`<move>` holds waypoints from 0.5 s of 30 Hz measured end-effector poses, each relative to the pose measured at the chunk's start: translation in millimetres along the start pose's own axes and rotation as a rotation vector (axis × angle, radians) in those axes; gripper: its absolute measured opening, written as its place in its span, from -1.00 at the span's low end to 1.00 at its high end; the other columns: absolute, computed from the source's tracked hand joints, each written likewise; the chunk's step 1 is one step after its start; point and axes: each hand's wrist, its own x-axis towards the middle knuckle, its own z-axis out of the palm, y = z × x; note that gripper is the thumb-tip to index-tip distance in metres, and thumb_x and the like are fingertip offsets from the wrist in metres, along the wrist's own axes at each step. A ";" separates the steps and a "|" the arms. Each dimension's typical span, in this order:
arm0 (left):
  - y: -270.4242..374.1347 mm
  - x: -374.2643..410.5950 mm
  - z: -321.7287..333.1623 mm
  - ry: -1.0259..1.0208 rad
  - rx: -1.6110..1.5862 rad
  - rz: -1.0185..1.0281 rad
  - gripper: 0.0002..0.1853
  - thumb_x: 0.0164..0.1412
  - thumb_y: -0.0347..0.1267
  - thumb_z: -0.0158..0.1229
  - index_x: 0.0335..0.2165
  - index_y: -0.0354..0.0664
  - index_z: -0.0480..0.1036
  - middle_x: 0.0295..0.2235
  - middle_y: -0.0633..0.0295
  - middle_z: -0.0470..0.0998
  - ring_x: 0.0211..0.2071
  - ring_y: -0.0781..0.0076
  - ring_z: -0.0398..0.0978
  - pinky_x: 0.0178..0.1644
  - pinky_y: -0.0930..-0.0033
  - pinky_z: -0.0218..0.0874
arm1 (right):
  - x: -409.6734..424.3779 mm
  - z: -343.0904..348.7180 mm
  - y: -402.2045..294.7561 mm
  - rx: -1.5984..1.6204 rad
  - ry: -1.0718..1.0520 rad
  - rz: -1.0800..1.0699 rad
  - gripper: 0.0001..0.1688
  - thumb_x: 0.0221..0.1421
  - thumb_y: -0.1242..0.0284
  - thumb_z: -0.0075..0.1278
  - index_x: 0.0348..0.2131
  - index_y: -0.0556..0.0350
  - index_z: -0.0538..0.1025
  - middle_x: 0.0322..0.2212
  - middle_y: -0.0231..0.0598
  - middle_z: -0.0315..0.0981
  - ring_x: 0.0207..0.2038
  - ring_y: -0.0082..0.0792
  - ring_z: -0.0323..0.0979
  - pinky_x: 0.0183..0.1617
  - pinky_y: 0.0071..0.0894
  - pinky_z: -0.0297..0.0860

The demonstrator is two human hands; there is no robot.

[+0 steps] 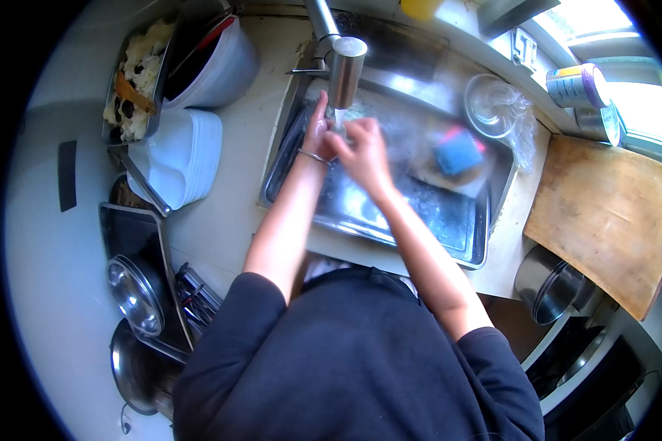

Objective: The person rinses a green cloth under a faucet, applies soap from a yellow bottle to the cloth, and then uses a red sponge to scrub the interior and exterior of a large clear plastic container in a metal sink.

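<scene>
Both hands are together beneath the metal faucet [346, 74], with a stream of water [339, 117] falling between them. My left hand [316, 131], a bangle at its wrist, holds its thumb up along the spout. Blurred by motion, my right hand [367, 151] has bent fingers against the left palm. Whether anything small is between the fingers cannot be made out. Below the hands a large metal baking tray [358, 212] lies tilted in the sink [502, 187]. A blue and pink sponge [458, 153] is right of my right hand.
On the left stand stacked white trays [198, 160], a white bucket [229, 71] and a metal pan [157, 107] of pale food. A wooden board [607, 215] lies right of the sink, above metal pots [543, 278]. A clear plastic bowl [488, 105] stands behind the sink.
</scene>
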 end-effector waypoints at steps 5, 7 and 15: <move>-32.4 15.8 -33.1 -0.097 -0.176 0.287 -0.54 0.14 0.02 -0.07 -0.30 -0.16 0.41 -0.36 0.17 0.49 -0.31 0.30 0.47 -0.17 0.25 0.31 | 15.9 33.3 -8.0 -0.328 0.106 -0.041 -0.67 -0.09 0.21 0.09 -0.41 0.09 0.52 -0.42 -0.04 0.38 -0.44 0.03 0.44 -0.34 -0.11 0.38; -26.2 10.5 -21.7 0.076 -0.158 0.318 -0.61 0.14 -0.04 -0.04 -0.33 -0.14 0.42 -0.40 0.19 0.50 -0.35 0.31 0.48 -0.21 0.28 0.32 | 29.8 38.4 -2.1 -0.404 0.110 -0.017 -0.66 -0.09 0.20 0.07 -0.45 0.12 0.52 -0.46 -0.02 0.42 -0.46 0.07 0.45 -0.34 -0.06 0.39; -2.2 -20.3 6.8 -0.034 -0.218 0.037 -0.62 0.14 -0.13 -0.07 -0.22 -0.19 0.41 -0.25 0.13 0.49 -0.20 0.19 0.44 -0.04 0.13 0.24 | 58.8 1.0 59.0 0.690 -0.185 0.861 -0.08 0.02 -0.20 -0.18 -0.09 0.39 0.37 -0.16 0.05 0.42 -0.14 -0.18 0.42 -0.04 -0.17 0.30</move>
